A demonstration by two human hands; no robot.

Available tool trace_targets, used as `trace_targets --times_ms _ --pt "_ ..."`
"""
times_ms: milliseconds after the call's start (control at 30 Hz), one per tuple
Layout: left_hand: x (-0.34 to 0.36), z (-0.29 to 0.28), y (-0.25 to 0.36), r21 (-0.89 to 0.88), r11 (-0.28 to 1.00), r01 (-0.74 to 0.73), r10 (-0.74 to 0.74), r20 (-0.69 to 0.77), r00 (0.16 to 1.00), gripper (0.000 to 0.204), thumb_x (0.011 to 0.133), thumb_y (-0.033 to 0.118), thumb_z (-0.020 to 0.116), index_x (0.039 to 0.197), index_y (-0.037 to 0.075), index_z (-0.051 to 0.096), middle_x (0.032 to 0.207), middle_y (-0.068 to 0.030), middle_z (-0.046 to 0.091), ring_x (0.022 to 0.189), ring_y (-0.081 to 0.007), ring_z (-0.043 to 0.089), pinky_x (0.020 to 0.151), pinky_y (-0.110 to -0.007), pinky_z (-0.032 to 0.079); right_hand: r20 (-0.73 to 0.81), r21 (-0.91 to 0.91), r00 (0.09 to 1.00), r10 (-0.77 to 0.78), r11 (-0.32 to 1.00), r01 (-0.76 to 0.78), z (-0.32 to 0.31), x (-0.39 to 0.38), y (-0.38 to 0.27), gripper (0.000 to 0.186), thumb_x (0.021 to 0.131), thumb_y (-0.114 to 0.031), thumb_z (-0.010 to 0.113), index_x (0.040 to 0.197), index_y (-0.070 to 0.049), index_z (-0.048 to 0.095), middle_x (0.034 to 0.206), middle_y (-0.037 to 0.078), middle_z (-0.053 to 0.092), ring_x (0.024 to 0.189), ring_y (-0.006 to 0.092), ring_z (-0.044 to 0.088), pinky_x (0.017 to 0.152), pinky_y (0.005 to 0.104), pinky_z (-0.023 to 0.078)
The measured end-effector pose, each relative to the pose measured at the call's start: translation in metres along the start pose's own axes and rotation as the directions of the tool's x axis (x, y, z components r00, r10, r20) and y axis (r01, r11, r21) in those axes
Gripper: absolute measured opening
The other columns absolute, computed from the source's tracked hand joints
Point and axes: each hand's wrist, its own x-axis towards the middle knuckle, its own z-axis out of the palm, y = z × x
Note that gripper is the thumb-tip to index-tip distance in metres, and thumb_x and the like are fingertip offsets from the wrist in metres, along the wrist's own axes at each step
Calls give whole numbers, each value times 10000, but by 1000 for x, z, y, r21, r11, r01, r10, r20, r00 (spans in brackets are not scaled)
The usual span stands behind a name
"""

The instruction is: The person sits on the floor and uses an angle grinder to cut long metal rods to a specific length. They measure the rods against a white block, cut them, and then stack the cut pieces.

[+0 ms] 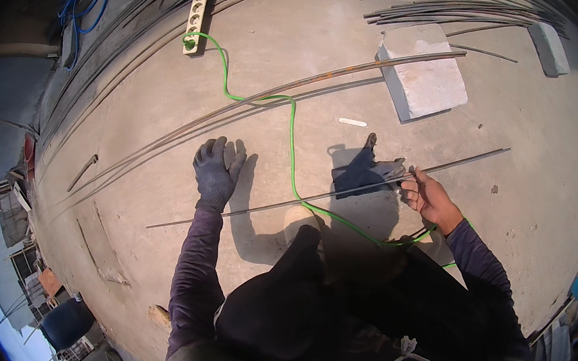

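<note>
My left hand (218, 171), in a dark grey glove, hovers above the concrete with its fingers apart and slightly curled, holding nothing, its shadow beside it. Thin steel rods (465, 159) lie crosswise in front of me, passing by my left wrist. My bare right hand (426, 197) has its fingers closed on these rods near their right part. Just beyond it a dark blue-grey cloth item (359, 172), possibly a glove, lies in a crumpled heap. A green cable (293, 144) runs down the middle beneath the rods, past my light shoe (299, 218).
A white power strip (199, 9) lies at the top. Long rusty bars (320, 76) rest on a white block (424, 94), with a smaller block (548, 47) farther right. Bundled rods (454, 5) lie at the upper right. A dark drum (63, 327) stands lower left.
</note>
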Motion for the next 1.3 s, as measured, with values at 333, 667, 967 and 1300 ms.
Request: trace_targets --times_ms 333,667,967,1300 --pt "120 14 -78 107 994 4 -25 201 979 283 878 328 687 961 57 685 939 -221 707 913 -417 683 810 -516 531 98 -326 994 -47 942 77 18 -23 -2 473 1009 -491 599 1106 -30 649 838 54 675 667 130 614 590 294 491" --pt "105 -56 10 88 996 -19 21 -17 1000 278 929 314 696 862 52 632 731 -206 658 722 -434 659 617 -506 494 540 -450 828 -153 778 438 97 -34 -29 702 986 -632 524 1282 1 583 1130 144 644 916 194 656 777 311 529" --pt "95 -26 256 -309 846 -435 465 27 885 396 904 385 731 1004 12 647 823 -207 691 767 -407 683 664 -474 514 173 150 798 -578 816 558 129 -40 -111 693 1070 -550 379 1447 23 280 1252 219 577 1259 345 574 1115 494 430" --pt "113 -45 127 -492 871 9 311 565 764 327 870 316 735 886 -8 693 710 -36 632 668 -135 580 618 -335 463 -162 235 712 -683 674 700 -2 -29 -239 468 1120 -394 269 1281 26 399 965 165 638 878 284 698 902 499 537"
